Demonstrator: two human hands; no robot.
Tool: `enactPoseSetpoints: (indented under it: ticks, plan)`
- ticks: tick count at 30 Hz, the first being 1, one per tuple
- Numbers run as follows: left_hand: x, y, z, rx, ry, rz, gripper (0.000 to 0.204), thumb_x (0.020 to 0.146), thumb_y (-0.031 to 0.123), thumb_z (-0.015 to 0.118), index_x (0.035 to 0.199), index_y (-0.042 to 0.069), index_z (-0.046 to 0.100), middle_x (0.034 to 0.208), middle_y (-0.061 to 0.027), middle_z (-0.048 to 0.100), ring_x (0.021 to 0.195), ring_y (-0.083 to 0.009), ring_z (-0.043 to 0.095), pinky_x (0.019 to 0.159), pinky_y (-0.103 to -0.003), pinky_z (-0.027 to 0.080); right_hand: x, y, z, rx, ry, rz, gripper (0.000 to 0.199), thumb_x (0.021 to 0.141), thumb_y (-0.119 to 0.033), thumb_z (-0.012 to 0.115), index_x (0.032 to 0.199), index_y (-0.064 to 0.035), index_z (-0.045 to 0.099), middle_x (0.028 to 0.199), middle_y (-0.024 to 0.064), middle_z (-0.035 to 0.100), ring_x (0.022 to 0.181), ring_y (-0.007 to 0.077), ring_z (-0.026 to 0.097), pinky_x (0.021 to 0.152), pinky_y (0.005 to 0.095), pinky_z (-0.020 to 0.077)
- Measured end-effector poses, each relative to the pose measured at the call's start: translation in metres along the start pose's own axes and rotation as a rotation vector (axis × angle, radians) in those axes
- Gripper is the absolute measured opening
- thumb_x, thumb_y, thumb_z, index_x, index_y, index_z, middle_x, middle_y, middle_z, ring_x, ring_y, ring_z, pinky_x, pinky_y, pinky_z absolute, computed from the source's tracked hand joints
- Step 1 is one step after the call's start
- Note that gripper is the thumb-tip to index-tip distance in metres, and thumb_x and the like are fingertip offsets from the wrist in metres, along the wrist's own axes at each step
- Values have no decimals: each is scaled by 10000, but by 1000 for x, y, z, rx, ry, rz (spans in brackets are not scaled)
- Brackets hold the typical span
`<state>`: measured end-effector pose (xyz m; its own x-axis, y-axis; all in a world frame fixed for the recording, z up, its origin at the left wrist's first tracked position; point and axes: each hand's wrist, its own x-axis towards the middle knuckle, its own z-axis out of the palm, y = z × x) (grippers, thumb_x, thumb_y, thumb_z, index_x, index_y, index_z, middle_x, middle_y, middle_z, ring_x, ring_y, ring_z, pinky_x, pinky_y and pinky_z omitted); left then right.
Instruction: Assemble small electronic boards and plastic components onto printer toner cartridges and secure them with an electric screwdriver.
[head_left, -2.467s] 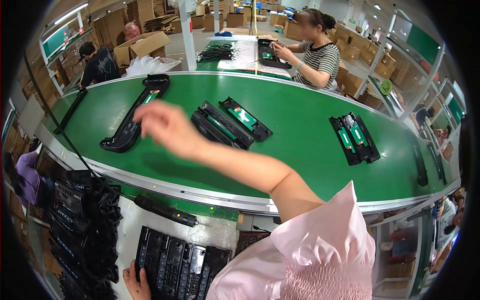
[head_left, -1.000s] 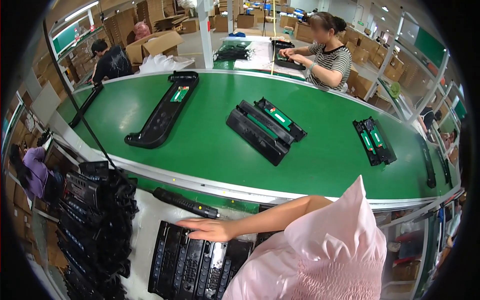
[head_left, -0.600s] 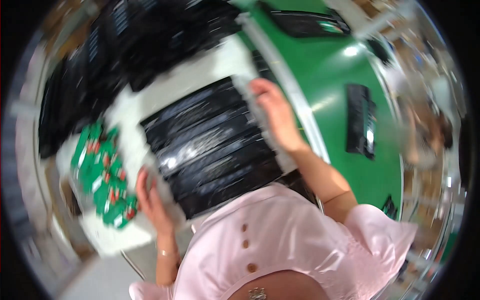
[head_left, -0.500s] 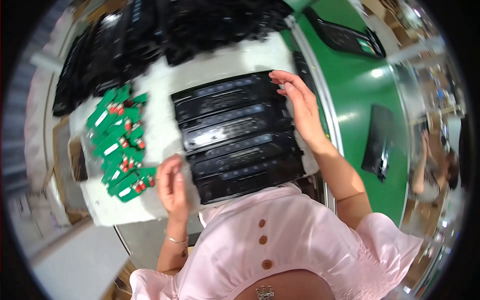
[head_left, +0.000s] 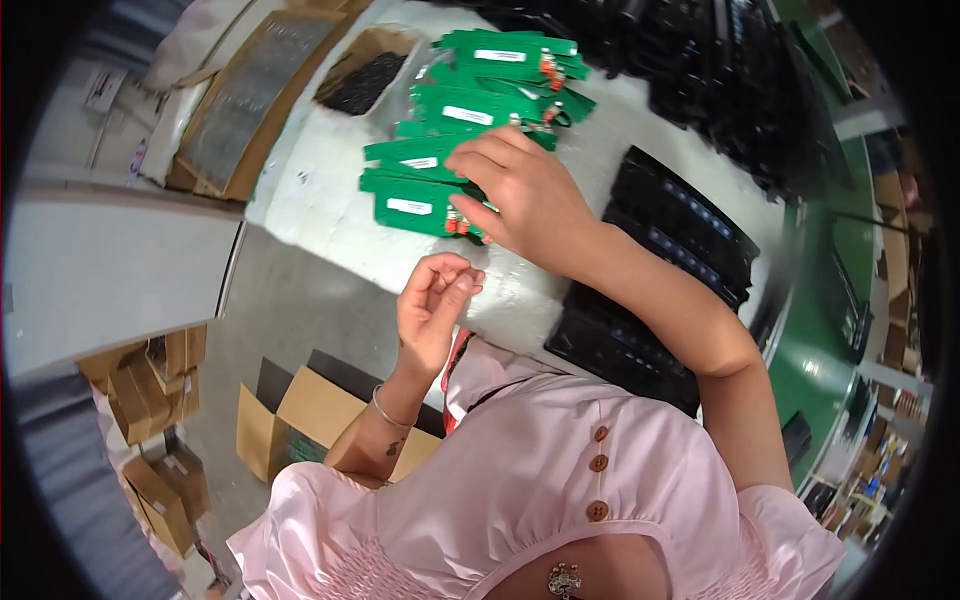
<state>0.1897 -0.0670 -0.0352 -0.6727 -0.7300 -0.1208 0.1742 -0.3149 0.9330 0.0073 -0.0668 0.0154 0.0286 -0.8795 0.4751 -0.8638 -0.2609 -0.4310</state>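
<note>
Honestly, snag risk: boards (head_left: 450, 103) overlap near the bench's (head_left: 330, 220) near edge, so tugging one could drag neighbours off. Right hand (head_left: 530, 200) wide over them; left hand (head_left: 430, 315) curled narrow (can't tell if holding anything).

At 12 o'clock, the right grip (head_left: 525, 205) hides part of the green boards (head_left: 450, 105); whether it touches them is unclear. The right forearm (head_left: 695, 315) covers part of the black panels (head_left: 690, 225) at 3 o'clock, and the top edge cuts off the black heap (head_left: 700, 70) at 1 o'clock.
</note>
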Motion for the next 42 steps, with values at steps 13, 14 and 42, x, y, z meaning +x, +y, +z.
enactPoseSetpoints:
  ticks: [13,14,42]
  plan:
    - [6,17,-35,-626,-11,-295,378,929,170,365,1253,-21,326,1229,-183,452,1137,-252,468,987,-361,367,24,-31,51,-328,-183,203,393,606,-175,725,905,-5,535,832,109,559,849,289,518,716,384,426]
    - [6,17,-35,-653,-20,-305,359,924,154,390,1240,-9,338,1212,-166,466,1127,-244,476,970,-356,385,24,-32,52,-313,-146,194,401,613,-149,717,930,-8,514,828,110,558,836,297,529,713,389,429]
    - [2,17,-27,-546,33,-226,344,896,133,419,1214,13,362,1216,-141,451,1127,-248,476,939,-365,419,32,-27,32,-161,-233,152,292,653,-53,664,916,2,550,960,113,552,863,262,549,738,367,435]
